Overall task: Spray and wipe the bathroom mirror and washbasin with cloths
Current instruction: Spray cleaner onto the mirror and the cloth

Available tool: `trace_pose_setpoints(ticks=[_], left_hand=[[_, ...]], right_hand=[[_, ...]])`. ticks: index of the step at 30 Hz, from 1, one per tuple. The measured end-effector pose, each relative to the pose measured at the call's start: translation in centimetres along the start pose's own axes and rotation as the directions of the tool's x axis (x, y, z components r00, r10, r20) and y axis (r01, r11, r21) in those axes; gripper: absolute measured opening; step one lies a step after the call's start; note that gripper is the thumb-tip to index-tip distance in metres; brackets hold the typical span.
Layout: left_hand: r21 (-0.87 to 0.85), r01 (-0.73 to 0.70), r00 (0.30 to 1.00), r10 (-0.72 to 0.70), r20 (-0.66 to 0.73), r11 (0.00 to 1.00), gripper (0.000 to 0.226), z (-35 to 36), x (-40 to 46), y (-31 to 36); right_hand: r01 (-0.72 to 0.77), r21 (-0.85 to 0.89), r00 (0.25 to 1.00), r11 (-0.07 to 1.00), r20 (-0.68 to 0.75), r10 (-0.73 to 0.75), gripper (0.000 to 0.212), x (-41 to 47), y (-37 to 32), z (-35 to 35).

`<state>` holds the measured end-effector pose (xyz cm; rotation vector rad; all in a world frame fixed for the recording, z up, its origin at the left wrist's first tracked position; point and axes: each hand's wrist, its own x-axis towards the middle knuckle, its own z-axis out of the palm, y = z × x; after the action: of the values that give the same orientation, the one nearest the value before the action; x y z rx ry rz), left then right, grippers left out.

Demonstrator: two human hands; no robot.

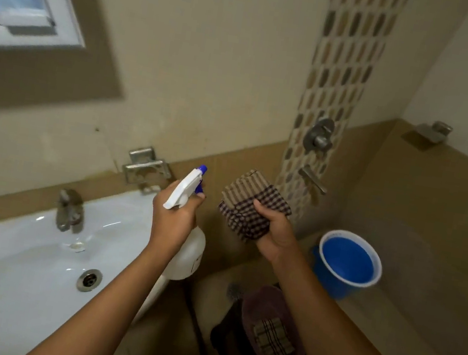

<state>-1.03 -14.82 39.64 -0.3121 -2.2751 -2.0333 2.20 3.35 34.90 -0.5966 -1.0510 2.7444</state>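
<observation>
Above the basin (11,280), the left hand (174,217) grips a sprayer (184,191), fingers curled tight round its neck. Right of the basin, the right hand (276,233) pinches folded cloths (250,204).

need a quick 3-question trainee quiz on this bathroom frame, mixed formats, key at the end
1. True or false: the left hand grips the spray bottle.
2. What does the right hand hold? A) a sponge B) checked cloths C) the blue bucket
3. Fill in: the spray bottle is held over the right edge of the white ____.

Key:
1. True
2. B
3. washbasin
</observation>
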Motion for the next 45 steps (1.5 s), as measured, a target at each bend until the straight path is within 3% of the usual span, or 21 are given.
trace_pose_setpoints(ticks=[4,12,23,26,30,32,38,45], left_hand=[[0.036,0.005,0.995,-0.002,-0.100,0.999,0.025,-6.4,0.3,1.0],[-0.022,-0.083,0.979,0.078,-0.188,0.996,0.010,-18.9,0.1,4.6],[0.041,-0.221,0.943,0.224,-0.245,0.974,0.013,-31.1,1.2,10.3],[0.050,-0.272,0.933,0.276,-0.231,0.961,0.012,-32.7,1.7,12.6],[0.087,-0.327,0.909,0.338,-0.245,0.941,0.030,-33.7,2.6,15.3],[0.113,-0.339,0.893,0.357,-0.273,0.934,0.021,-33.9,3.1,16.8],[0.206,-0.375,0.845,0.424,-0.325,0.904,0.017,-33.4,4.8,21.0],[0.265,-0.371,0.818,0.448,-0.361,0.890,0.035,-32.3,6.3,23.5]], right_hand=[[-0.047,0.043,0.989,0.998,0.140,0.041,0.042,0.3,2.6,6.1],[-0.063,0.089,0.911,0.994,0.411,0.021,0.032,-2.0,7.5,19.0],[-0.011,0.074,0.811,0.997,0.584,-0.035,0.059,-3.3,11.7,35.2],[0.034,0.095,0.754,0.995,0.650,-0.088,0.074,-3.5,11.7,39.1],[0.066,0.123,0.674,0.990,0.726,-0.136,0.083,-4.0,10.5,43.6],[0.065,0.132,0.648,0.989,0.748,-0.142,0.083,-4.2,9.5,45.4],[0.104,0.137,0.613,0.985,0.771,-0.172,0.073,-4.9,6.3,49.3],[0.124,0.166,0.618,0.978,0.759,-0.207,0.074,-4.0,3.9,51.0]])
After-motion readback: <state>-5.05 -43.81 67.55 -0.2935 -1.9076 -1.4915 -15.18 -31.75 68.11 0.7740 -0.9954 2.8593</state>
